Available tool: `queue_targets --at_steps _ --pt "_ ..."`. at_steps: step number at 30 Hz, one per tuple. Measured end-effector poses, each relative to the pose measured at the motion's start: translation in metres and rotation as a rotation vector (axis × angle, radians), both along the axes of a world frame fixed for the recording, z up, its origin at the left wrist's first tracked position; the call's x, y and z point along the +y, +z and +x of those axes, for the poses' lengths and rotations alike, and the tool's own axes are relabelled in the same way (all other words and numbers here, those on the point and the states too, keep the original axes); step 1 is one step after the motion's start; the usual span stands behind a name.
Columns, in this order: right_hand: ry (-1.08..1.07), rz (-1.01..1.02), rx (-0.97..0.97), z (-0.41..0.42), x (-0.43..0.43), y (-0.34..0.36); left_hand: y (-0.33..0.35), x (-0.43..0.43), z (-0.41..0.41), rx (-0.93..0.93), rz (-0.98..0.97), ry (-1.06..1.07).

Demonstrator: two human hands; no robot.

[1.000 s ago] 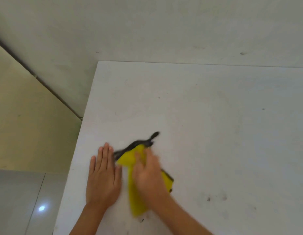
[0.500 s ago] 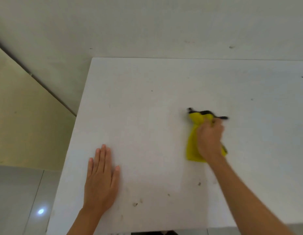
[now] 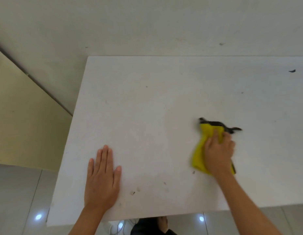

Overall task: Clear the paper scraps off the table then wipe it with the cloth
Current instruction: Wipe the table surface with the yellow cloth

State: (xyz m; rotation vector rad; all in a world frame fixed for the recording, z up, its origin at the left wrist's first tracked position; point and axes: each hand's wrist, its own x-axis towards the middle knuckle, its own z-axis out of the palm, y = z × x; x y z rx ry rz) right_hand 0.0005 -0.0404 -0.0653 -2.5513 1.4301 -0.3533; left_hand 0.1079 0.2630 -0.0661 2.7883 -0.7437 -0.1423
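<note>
- While the right hand (image 3: 218, 153) presses the cloth (image 3: 200, 150) flat on the table (image 3: 147, 107), its fingers curl over the bunched yellow fabric, gripping it so that it cannot slip out from under the palm.
- Cloth lies right of centre, with its dark edge on the far side and a yellow tail trailing near the wrist; the hand is blurred, which suggests a wiping stroke.
- Left hand (image 3: 102, 177) rests palm down near the left front corner, fingers straight and close together, holding nothing; I judge it a brace that steadies the body and the table against the push of the wipe.
- Both hands are well apart, leaving the middle free for the cloth to travel.
- Small specks (image 3: 133, 193) sit near the front edge between the hands, and a dark scrap (image 3: 291, 71) lies at the far right, so the clearing looks unfinished.
- Wiping seems under way, with the far half probably left to do.
</note>
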Motion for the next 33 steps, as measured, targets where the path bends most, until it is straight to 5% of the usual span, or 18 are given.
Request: queue_targets --at_steps 5,9,11,17,20,23,26,29,33 --pt "-0.178 0.11 -0.194 0.013 -0.006 0.004 -0.002 0.001 0.0 -0.002 -0.004 -0.002" --pt "0.399 0.013 -0.106 0.007 0.113 0.006 -0.002 0.003 0.001 0.004 0.002 -0.001" --pt "0.488 -0.138 -0.026 0.0 0.098 0.0 -0.001 0.003 0.001 0.012 -0.007 0.008" --pt "-0.237 0.292 -0.268 -0.001 -0.037 0.009 0.0 -0.001 0.0 0.044 -0.032 0.034" --pt "-0.23 0.521 -0.557 0.025 -0.015 0.042 0.016 -0.022 -0.01 0.124 -0.215 0.113" --pt "0.186 0.544 -0.489 0.045 0.066 0.049 0.055 -0.073 -0.031 0.465 -0.669 0.272" --pt "0.599 0.539 -0.353 0.052 0.118 0.049 0.075 -0.105 -0.034 0.795 -0.863 0.398" --pt "0.604 0.565 -0.264 0.052 0.108 0.051 0.074 -0.089 -0.017 0.766 -0.79 0.514" --pt "0.291 0.241 -0.142 0.021 0.053 0.017 0.068 -0.039 0.008 0.348 -0.341 0.597"
